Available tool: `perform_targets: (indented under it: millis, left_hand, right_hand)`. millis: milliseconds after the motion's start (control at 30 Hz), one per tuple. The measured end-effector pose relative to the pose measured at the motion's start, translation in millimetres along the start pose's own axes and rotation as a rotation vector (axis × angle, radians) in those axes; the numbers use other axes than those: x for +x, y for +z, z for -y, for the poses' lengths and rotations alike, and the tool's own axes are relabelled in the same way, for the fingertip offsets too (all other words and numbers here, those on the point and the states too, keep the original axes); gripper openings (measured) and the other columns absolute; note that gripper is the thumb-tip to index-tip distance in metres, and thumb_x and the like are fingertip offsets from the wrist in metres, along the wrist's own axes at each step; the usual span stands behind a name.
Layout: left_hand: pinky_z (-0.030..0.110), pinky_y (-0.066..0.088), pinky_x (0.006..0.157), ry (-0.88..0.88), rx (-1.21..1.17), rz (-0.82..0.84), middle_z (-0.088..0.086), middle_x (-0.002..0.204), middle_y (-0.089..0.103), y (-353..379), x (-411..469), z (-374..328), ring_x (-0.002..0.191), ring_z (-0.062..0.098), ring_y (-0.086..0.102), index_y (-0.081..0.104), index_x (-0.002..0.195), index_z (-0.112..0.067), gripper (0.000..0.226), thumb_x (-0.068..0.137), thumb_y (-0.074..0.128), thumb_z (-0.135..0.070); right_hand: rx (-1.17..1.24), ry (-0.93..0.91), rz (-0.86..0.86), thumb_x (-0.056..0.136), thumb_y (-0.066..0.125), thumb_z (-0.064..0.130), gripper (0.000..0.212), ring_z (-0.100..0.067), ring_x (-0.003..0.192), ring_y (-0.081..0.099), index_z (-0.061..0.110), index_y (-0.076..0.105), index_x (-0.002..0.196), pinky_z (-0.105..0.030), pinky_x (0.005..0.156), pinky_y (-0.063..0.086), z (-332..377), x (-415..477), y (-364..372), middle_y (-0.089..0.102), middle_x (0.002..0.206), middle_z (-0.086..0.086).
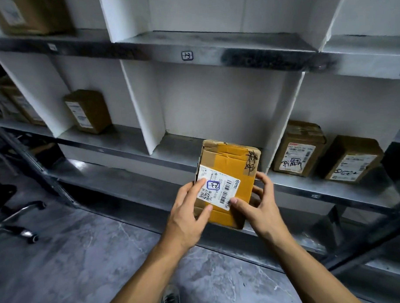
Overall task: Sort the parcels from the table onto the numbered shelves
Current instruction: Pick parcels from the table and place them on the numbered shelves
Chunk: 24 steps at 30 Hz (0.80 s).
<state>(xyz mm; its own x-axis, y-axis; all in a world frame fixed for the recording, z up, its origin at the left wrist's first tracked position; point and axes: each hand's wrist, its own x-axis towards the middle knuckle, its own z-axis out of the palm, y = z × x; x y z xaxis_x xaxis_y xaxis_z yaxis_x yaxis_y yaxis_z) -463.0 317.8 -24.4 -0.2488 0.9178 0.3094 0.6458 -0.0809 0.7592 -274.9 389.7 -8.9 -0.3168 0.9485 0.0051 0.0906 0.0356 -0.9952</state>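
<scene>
- L hand (188,210): grips parcel (233,166) at its near-left edge; thumb and forefinger lie on the white label (218,190).
- R hand (261,203): grips the right side, thumb on the label's near corner, fingers curled round the right edge.
- Parcel: brown carton w/ yellow-brown tape and black scrawl at the far-right corner. We see it held tilted, in front of the mid compartment of the lower shelf (178,149). We cannot tell if the far end touches the shelf.
- Label: barcode, QR code, blue-boxed handwritten mark.
- Tag (187,55) on the shelf edge above the mid compartment, w/ boxed mark.
- Left compartment: one upright carton (87,111).
- Right compartment: scrawled carton (299,148), and just beside it a darker carton (353,160).
- Below: grey marbled floor (85,257), shoe (170,299).
</scene>
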Motion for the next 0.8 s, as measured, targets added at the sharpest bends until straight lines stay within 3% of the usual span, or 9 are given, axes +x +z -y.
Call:
perform_targets:
  millis: [100, 267, 367, 467, 800]
  left_hand:
    - [0.0, 0.032, 0.095, 0.026, 0.027, -0.004, -0.013, 0.139, 0.035, -14.3, 32.7, 24.8, 0.123, -0.01, 0.038, 0.043, 0.143, -0.03, 0.056, 0.091, 0.062, -0.031]
    - [0.025, 0.031, 0.108, 0.035, 0.325, 0.145, -0.008, 0.139, 0.041, -57.4, 100.6, 82.8, 0.127, 0.009, 0.037, 0.045, 0.141, -0.027, 0.049, 0.094, 0.052, -0.039]
    - [0.032, 0.032, 0.11, 0.048, 0.557, 0.289, -0.008, 0.14, 0.04, -77.9, 139.1, 110.5, 0.128, 0.016, 0.037, 0.04, 0.144, -0.028, 0.05, 0.096, 0.049, -0.04]
    - [0.034, 0.029, 0.112, 0.051, 0.64, 0.392, -0.008, 0.144, 0.035, -88.9, 170.9, 126.7, 0.131, 0.017, 0.032, 0.033, 0.147, -0.028, 0.053, 0.097, 0.045, -0.041]
    - [0.033, 0.027, 0.115, 0.131, 0.576, 0.482, -0.009, 0.149, 0.028, -102.1, 228.5, 165.0, 0.136, 0.013, 0.025, 0.033, 0.147, -0.029, 0.052, 0.098, 0.045, -0.039]
  right_hand:
    - [-0.027, -0.041, -0.036, 0.079, 0.084, 0.023, 0.086, -0.001, 0.116, 0.053, 0.049, 0.026, 0.137, -0.029, 0.094, 0.046, -2.6, 43.3, 19.9, 0.05, 0.126, 0.02]
    - [-0.097, -0.078, -0.098, 0.082, 0.081, 0.02, 0.087, -0.004, 0.116, 0.05, 0.045, 0.022, 0.14, -0.019, 0.088, 0.044, -1.8, 123.0, 51.1, 0.044, 0.132, 0.012]
    - [-0.11, -0.054, -0.116, 0.082, 0.082, 0.021, 0.087, -0.011, 0.127, 0.044, 0.046, 0.021, 0.139, -0.039, 0.103, 0.047, -4.7, 167.7, 72.4, 0.041, 0.14, 0.012]
    - [-0.123, -0.03, -0.16, 0.08, 0.084, 0.024, 0.091, -0.015, 0.131, 0.045, 0.044, 0.021, 0.142, -0.049, 0.11, 0.044, -9.2, 205.1, 93.7, 0.042, 0.148, 0.004]
    - [-0.153, -0.007, -0.187, 0.08, 0.083, 0.026, 0.085, -0.014, 0.124, 0.049, 0.035, 0.026, 0.143, -0.036, 0.104, 0.045, -28.0, 271.3, 144.1, 0.046, 0.137, 0.009]
